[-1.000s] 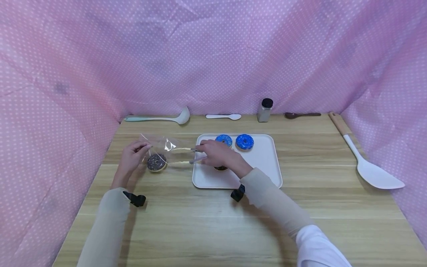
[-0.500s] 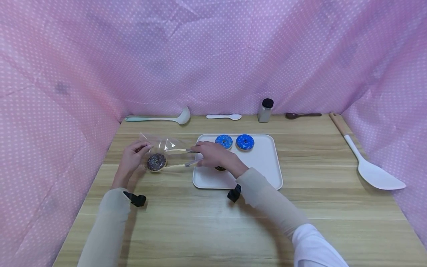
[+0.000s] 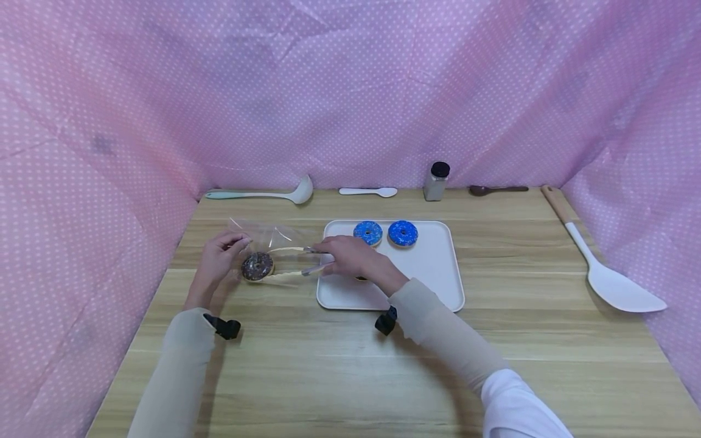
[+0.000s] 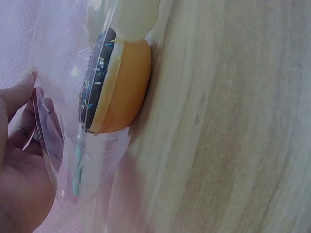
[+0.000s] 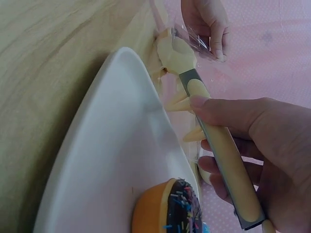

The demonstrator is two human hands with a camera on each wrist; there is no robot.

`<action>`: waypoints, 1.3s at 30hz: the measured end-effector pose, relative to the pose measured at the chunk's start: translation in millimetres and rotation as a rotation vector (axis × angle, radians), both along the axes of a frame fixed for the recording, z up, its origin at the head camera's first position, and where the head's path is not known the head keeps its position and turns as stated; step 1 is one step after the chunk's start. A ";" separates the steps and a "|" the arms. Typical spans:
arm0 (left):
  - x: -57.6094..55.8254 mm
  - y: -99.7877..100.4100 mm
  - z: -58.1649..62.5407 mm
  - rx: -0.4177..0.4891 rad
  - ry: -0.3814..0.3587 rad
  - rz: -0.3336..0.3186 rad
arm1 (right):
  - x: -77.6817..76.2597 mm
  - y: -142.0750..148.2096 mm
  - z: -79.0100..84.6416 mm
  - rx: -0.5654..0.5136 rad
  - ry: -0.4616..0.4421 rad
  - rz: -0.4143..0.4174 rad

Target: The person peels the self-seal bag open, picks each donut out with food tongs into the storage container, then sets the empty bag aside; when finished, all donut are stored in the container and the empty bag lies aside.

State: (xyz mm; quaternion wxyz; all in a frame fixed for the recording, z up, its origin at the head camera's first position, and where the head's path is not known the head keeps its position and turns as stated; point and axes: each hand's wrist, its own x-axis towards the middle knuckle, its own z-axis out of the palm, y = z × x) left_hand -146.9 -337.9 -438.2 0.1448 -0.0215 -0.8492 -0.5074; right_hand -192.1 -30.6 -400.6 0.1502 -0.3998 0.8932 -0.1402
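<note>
My left hand (image 3: 215,264) pinches the edge of a clear plastic bag (image 4: 58,63) between thumb and fingers. Inside the bag a chocolate-topped doughnut (image 3: 257,266) with sprinkles lies flat on the wooden table, just right of that hand. My right hand (image 3: 358,258) grips a pair of tongs (image 5: 221,150) with cream ends, thumb on one arm and fingers curled beneath. The tongs point left into the bag, their ends spread apart and right at the doughnut's right side. In the left wrist view, one cream end overlaps the doughnut's edge.
A white tray (image 3: 438,274) under my right forearm bears two blue doughnuts (image 3: 402,233) and another chocolate one (image 5: 163,206), mostly hidden by my hand. Along the back lie a ladle (image 3: 298,191), white spoon (image 3: 386,191), black-lidded jar (image 3: 434,187) and brown spoon (image 3: 479,190). A large white turner (image 3: 619,286) lies right.
The right hand has shifted slightly left, and the tongs' ends have gone further into the bag up to the doughnut. The left hand and doughnut have stayed in place.
</note>
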 end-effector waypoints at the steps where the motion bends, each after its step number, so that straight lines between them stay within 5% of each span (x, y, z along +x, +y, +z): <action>1: 1.4 1.9 3.2 -0.002 0.002 -0.003 | 0.1 0.3 -0.5 -0.003 -0.001 0.001; 7: 9.3 13.8 21.9 -0.003 -0.012 0.000 | 1.1 2.3 -1.5 -0.042 -0.005 0.012; 16: 11.8 16.3 26.8 -0.057 -0.023 0.020 | 5.4 12.9 6.6 -0.075 -0.019 -0.003; 20: 10.6 14.0 24.4 -0.056 -0.028 0.011 | 6.4 20.5 9.6 -0.078 -0.024 -0.017; 29: -0.3 -3.6 -0.7 -0.050 -0.056 0.017 | 7.7 43.6 17.2 -0.114 -0.005 -0.049; 39: 5.3 1.0 12.0 -0.071 -0.098 0.021 | 15.6 82.1 18.6 -0.177 0.034 -0.071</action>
